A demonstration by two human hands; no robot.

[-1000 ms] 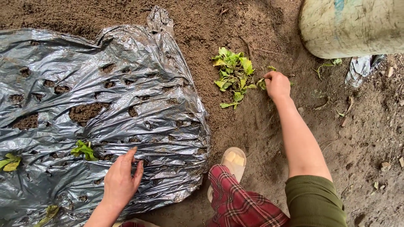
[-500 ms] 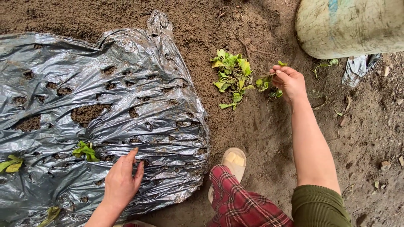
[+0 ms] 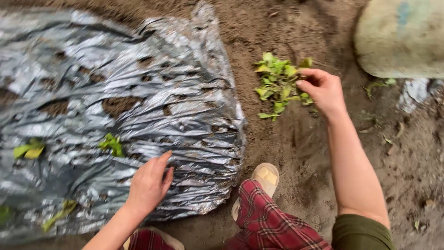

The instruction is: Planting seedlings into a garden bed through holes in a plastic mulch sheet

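My right hand (image 3: 323, 90) is raised just above the soil, fingers pinched on a small green seedling (image 3: 306, 62) beside a pile of leafy seedlings (image 3: 277, 83). My left hand (image 3: 150, 183) lies flat, fingers spread, on a silver plastic mulch sheet (image 3: 152, 78) with several holes showing soil. A planted seedling (image 3: 112, 143) sits in a hole just left of and above that hand. Another yellow-green seedling (image 3: 28, 150) stands farther left. The picture is motion-blurred.
A pale rounded container (image 3: 402, 37) lies at the top right with crumpled plastic (image 3: 416, 90) beneath it. My sandalled foot (image 3: 263, 178) and red plaid trouser leg (image 3: 268, 222) are at the bottom centre. Bare brown soil (image 3: 296, 148) surrounds the sheet.
My right hand lifted off the soil with a seedling pinched in its fingers. The camera view shifted so everything slid rightward. My left hand stayed flat on the sheet.
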